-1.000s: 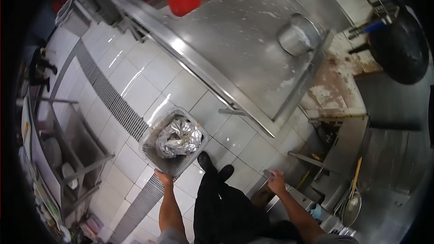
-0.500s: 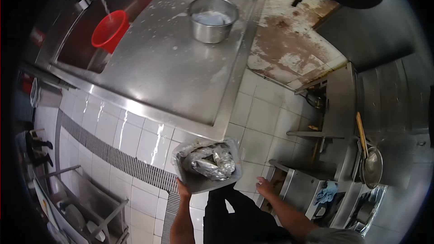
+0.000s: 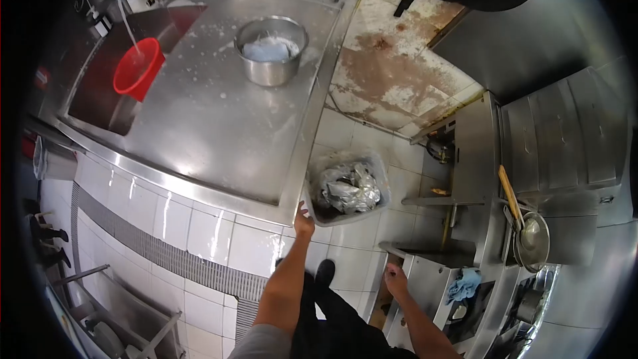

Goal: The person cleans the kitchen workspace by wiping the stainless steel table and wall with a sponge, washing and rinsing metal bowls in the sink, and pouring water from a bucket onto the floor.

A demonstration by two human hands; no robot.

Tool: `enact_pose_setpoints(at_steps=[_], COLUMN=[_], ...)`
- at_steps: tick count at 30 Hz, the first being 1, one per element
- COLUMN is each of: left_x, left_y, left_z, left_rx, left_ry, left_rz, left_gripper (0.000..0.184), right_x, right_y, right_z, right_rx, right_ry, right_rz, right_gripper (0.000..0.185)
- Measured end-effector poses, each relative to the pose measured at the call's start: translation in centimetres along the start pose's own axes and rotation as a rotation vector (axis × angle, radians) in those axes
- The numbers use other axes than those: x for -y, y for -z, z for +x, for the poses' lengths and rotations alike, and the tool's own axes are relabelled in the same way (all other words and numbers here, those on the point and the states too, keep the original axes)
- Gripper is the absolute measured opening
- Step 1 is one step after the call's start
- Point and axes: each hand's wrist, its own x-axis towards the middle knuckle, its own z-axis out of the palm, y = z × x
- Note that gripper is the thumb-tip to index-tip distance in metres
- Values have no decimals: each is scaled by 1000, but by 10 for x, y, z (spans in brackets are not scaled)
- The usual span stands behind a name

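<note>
A grey plastic bin (image 3: 349,217) with a clear liner is beyond my feet, beside the counter's corner. Crumpled plastic and foil-like waste (image 3: 351,189) lies inside. My left hand (image 3: 304,219) is closed at the bin's near left edge, close to the counter; part of its grip is hidden. My right hand (image 3: 396,280) holds nothing that I can see. Its fingers are loosely bent and apart, beside the steel cabinet (image 3: 425,279) on the right.
A steel counter (image 3: 219,139) carries a metal pot (image 3: 271,72) with whitish contents. Water runs into a red bucket (image 3: 139,70) in the sink. A floor drain grate (image 3: 159,246) crosses the tiles. Strainers (image 3: 533,239) and a blue cloth (image 3: 465,284) are at right.
The bin has moved forward and right, from in front of my legs to beside the counter's corner. My left arm has stretched out with it. My view has shifted right.
</note>
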Motion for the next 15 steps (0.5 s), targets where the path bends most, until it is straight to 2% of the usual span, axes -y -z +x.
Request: enact_pose_setpoints(at_steps=[1, 2, 3, 4, 6, 7, 8, 9, 10, 11, 12, 14, 15], left_x=[-7, 5, 17, 65, 44, 84, 89, 125, 120, 128, 139, 165, 170], left_y=[8, 16, 30, 30, 103, 131, 167, 201, 240, 275, 312, 371, 399], left_z=[-8, -12, -23, -24, -81, -101, -124, -145, -160, -181, -199, -221, -226], left_rx=[-126, -96, -69, -16, 116, 135, 244, 261, 464, 417, 304, 48, -31], left_ry=[-199, -143, -246, 35, 13, -165, -120, -39, 334, 275, 331, 668, 767], left_rz=[48, 67, 29, -320, 114, 232, 408, 470, 509, 683, 549, 163, 42], left_gripper=[52, 49, 44, 40, 40, 44, 48, 51, 46, 44, 40, 40, 42], right_x=[6, 13, 19, 24, 29, 52, 68, 85, 101, 110, 120, 176, 206], right_y=[1, 1, 1, -2, -12, -3, -1, 0, 1, -2, -7, 11, 22], right_z=[-5, -11, -18, -23, -25, -30, -33, -34, -34, -25, -19, -15, -14], right_rx=[6, -3, -22, -41, 66, 117, 120, 105, 90, 78, 66, -21, -47], right_ry=[-12, 5, 50, 97, 94, 98, 138, 177, 215, 242, 265, 368, 433], right_rz=[12, 27, 18, 8, 52, -6, -5, 9, 22, 63, 104, 128, 143], right_gripper=[32, 32, 33, 33, 34, 33, 31, 31, 31, 31, 32, 31, 31])
